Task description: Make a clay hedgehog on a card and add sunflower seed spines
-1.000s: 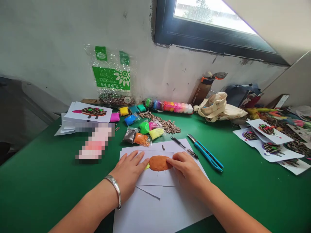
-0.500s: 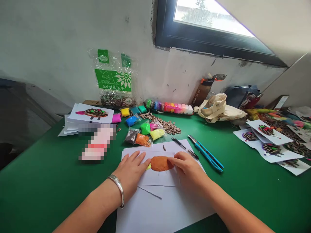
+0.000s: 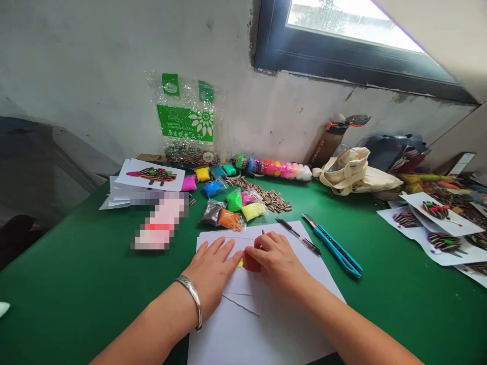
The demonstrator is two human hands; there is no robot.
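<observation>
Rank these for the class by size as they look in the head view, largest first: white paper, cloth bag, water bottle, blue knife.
1. white paper
2. cloth bag
3. water bottle and blue knife: they look alike, and the knife is nearer the camera, so I can't rank them.

The bare right hand (image 3: 276, 263) covers most of an orange modelling-clay lump (image 3: 249, 262), and a tiny yellow-green clay scrap (image 3: 239, 263) barely shows beside the bare left hand (image 3: 211, 271). A pixelated pink-and-white patch (image 3: 160, 223) blurs whatever lies beneath it. A large white paper sheet (image 3: 243, 339) runs off the bottom edge, a small white scrap (image 3: 3, 308) is cut by the left edge, and white seed-picture cards (image 3: 472, 268) are cut by the right.
</observation>
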